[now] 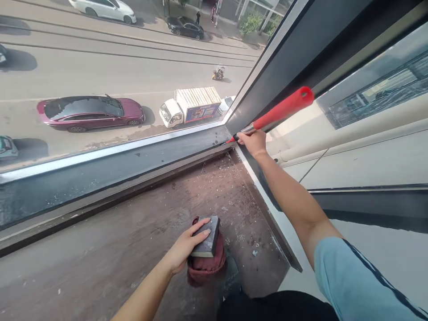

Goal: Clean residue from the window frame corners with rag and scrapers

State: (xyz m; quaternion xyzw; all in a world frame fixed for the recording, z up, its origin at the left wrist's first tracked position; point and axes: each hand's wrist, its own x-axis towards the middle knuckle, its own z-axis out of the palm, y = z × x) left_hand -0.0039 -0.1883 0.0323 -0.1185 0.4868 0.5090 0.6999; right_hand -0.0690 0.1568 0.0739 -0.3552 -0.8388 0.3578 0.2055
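My right hand [254,142] reaches into the window corner, its fingers closed round the metal neck of a red-handled scraper [284,109]. The tool's thick red grip, with a hanging hole, points up and right. Its small red and black head meets the frame at the corner; the blade is too small to make out. Lower down, my left hand [187,245] grips a flat grey rectangular block [206,238] with its fingers on top. Directly under the block is a folded maroon cloth [209,263], close above or on the brown sill; I cannot tell which.
White specks and scraps lie on the brown sill [133,240]. A dark window frame [117,160] runs along the left. Beyond it, far below, is a street with a maroon car [90,111] and a small truck [190,107]. A pale pipe [354,129] runs outside at right.
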